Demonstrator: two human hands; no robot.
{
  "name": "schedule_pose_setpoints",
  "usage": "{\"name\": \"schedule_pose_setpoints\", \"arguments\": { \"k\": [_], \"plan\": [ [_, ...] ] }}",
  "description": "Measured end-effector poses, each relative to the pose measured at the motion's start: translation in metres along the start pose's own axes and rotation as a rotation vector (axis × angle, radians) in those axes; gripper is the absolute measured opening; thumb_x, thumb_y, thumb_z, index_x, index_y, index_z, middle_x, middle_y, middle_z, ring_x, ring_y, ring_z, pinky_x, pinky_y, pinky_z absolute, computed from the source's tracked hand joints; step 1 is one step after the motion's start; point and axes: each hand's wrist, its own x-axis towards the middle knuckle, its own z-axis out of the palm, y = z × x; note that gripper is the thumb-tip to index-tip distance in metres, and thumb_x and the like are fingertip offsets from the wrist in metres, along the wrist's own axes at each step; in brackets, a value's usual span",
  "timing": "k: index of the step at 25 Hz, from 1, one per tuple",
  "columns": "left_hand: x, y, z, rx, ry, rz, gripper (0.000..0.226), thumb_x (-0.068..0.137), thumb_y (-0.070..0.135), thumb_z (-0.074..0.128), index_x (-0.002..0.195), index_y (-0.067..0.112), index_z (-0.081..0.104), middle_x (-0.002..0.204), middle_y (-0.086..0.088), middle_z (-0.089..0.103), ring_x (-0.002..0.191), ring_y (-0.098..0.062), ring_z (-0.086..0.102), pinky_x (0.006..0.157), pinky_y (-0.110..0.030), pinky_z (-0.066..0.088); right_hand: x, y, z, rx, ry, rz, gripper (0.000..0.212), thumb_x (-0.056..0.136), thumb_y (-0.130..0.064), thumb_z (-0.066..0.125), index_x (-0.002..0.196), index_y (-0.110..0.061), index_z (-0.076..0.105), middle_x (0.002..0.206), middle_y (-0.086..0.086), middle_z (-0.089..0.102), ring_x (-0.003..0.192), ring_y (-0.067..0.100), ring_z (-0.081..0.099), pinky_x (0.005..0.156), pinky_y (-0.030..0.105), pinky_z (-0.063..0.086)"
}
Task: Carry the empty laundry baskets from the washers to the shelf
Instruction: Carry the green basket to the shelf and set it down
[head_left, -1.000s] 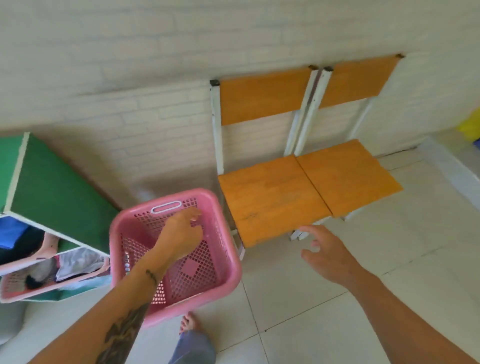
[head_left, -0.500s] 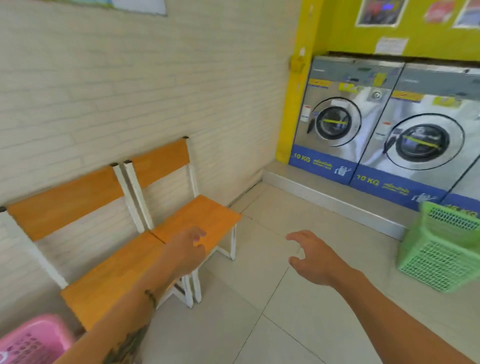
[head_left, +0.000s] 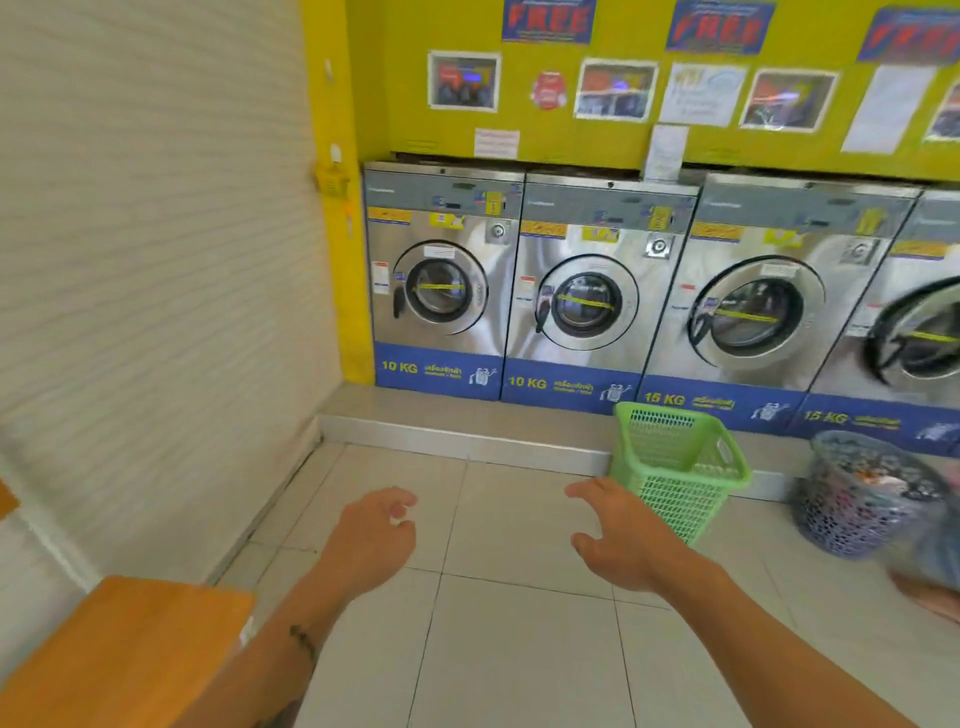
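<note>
A green mesh laundry basket (head_left: 675, 470) stands empty on the tiled floor in front of a row of steel front-loading washers (head_left: 582, 291), against their raised step. My right hand (head_left: 618, 535) is stretched out just left of the basket, fingers spread, holding nothing. My left hand (head_left: 371, 538) hangs over the floor further left, fingers loosely curled and empty. The pink basket and the shelf are out of view.
A dark round mesh basket (head_left: 862, 499) filled with clothes stands right of the green one. An orange chair seat (head_left: 119, 654) juts in at the bottom left by the white brick wall (head_left: 145, 270). A blurred person's part shows at the right edge.
My left hand let go of the pink basket beside the chairs. My view swung right from the chairs to the washers, and the green basket now lies close to my right hand.
</note>
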Motion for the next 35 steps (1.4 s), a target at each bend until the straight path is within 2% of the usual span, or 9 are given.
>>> {"name": "schedule_pose_setpoints", "arguments": {
  "k": [5,11,17,19,22,26,31,35],
  "plan": [
    [0.128,0.063,0.066,0.077,-0.191,0.123,0.035,0.087,0.015,0.055,0.119,0.028,0.06,0.11,0.006,0.058,0.098,-0.012,0.053,0.081,-0.02,0.037,0.06,0.066,-0.035,0.013,0.104,0.193,0.06,0.079,-0.035,0.056,0.137,-0.026,0.044,0.142,-0.002,0.043,0.125,0.024,0.047,0.104,0.039,0.041],
    [0.243,0.158,0.186,0.117,-0.331,0.247,0.035,0.083,0.016,0.054,0.114,0.03,0.064,0.108,0.006,0.063,0.098,-0.013,0.058,0.081,-0.021,0.039,0.128,0.2,-0.073,0.032,0.176,0.328,0.061,0.081,-0.032,0.059,0.139,-0.025,0.043,0.141,0.0,0.044,0.126,0.026,0.046,0.104,0.039,0.04],
    [0.328,0.234,0.293,0.105,-0.329,0.198,0.033,0.084,0.017,0.054,0.109,0.037,0.06,0.113,0.007,0.063,0.104,-0.013,0.059,0.088,-0.025,0.044,0.214,0.343,-0.14,0.093,0.161,0.317,0.061,0.077,-0.031,0.06,0.136,-0.023,0.046,0.14,0.003,0.047,0.126,0.025,0.048,0.105,0.037,0.041],
    [0.355,0.255,0.323,0.126,-0.315,0.19,0.037,0.085,0.017,0.055,0.119,0.03,0.059,0.118,0.003,0.06,0.111,-0.016,0.057,0.095,-0.028,0.044,0.243,0.385,-0.161,0.092,0.164,0.339,0.061,0.079,-0.028,0.06,0.138,-0.022,0.046,0.141,0.007,0.046,0.128,0.027,0.047,0.105,0.037,0.039],
    [0.395,0.277,0.369,0.198,-0.279,0.207,0.05,0.086,0.022,0.056,0.136,0.024,0.049,0.135,-0.002,0.051,0.124,-0.021,0.05,0.105,-0.033,0.039,0.284,0.44,-0.174,0.102,0.135,0.363,0.061,0.078,-0.026,0.062,0.137,-0.021,0.047,0.137,0.009,0.049,0.124,0.028,0.049,0.104,0.034,0.038],
    [0.467,0.294,0.432,0.272,-0.246,0.204,0.054,0.085,0.03,0.055,0.138,0.025,0.044,0.139,-0.001,0.045,0.124,-0.025,0.047,0.103,-0.036,0.04,0.344,0.507,-0.184,0.098,0.094,0.377,0.06,0.078,-0.024,0.063,0.135,-0.019,0.05,0.131,0.01,0.051,0.118,0.03,0.052,0.097,0.032,0.039],
    [0.566,0.318,0.512,0.281,-0.292,0.164,0.055,0.084,0.031,0.055,0.137,0.022,0.045,0.136,-0.004,0.045,0.122,-0.028,0.049,0.1,-0.039,0.042,0.42,0.595,-0.191,0.075,0.024,0.459,0.065,0.079,-0.026,0.062,0.141,-0.023,0.042,0.138,0.012,0.046,0.126,0.033,0.045,0.107,0.039,0.034],
    [0.627,0.335,0.569,0.457,-0.395,0.167,0.058,0.083,0.035,0.05,0.139,0.022,0.037,0.139,-0.005,0.039,0.123,-0.03,0.045,0.099,-0.041,0.042,0.464,0.66,-0.192,0.075,-0.026,0.552,0.067,0.08,-0.028,0.062,0.143,-0.025,0.039,0.144,0.01,0.041,0.132,0.032,0.039,0.109,0.04,0.032]
  ]
}}
